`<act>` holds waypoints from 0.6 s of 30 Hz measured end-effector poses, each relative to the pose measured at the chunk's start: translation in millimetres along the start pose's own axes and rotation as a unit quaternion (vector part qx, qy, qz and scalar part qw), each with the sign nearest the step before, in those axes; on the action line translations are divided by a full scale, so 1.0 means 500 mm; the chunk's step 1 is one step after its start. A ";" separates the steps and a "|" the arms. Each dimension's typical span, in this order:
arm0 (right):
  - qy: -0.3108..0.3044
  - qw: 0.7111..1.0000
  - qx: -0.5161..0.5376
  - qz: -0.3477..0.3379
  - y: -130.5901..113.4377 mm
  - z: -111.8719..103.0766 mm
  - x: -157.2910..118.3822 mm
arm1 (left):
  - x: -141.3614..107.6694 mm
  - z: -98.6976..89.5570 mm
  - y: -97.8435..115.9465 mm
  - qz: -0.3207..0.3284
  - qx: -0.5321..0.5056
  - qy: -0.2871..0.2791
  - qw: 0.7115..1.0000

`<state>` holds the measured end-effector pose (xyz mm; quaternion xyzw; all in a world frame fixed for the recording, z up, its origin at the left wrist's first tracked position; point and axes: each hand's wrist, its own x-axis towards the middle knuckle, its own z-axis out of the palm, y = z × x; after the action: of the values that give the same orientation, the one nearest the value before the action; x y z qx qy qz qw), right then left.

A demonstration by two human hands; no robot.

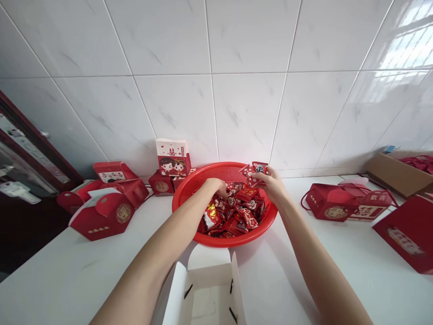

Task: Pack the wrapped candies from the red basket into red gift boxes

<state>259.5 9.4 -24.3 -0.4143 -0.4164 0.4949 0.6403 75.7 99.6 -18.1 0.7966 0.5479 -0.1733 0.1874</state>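
Note:
A red plastic basket [186, 238] heaped with red-wrapped candies [233, 215] stands against the tiled wall. My right hand [272, 183] is over the basket's right rim, its fingers closed on a few wrapped candies [254, 172] raised above the heap. Inside the basket, at the back left of the heap, my left hand [217, 186] reaches down with curled fingers. Its fingertips are hidden among the candies, and what they grip cannot be made out. Below the basket, between my forearms, lies an open white-lined box [211, 304] with dark slits in its walls. No candies show in it.
Red gift boxes [110, 214] cluster at the left, and a printed box [173, 158] stands behind on a smaller red box. More red boxes with cords [329, 203] are at right, beside a red box [406, 232] and a brown carton [399, 171]. White tiles rise behind.

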 end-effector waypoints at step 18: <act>-0.006 1.000 -0.003 0.001 -0.003 0.002 -0.002 | -0.001 0.008 0.010 -0.008 -0.021 0.006 1.000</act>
<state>258.6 8.2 -22.8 -0.4141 -0.4214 0.4967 0.6358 79.9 95.4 -20.9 0.7891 0.5591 -0.1582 0.1992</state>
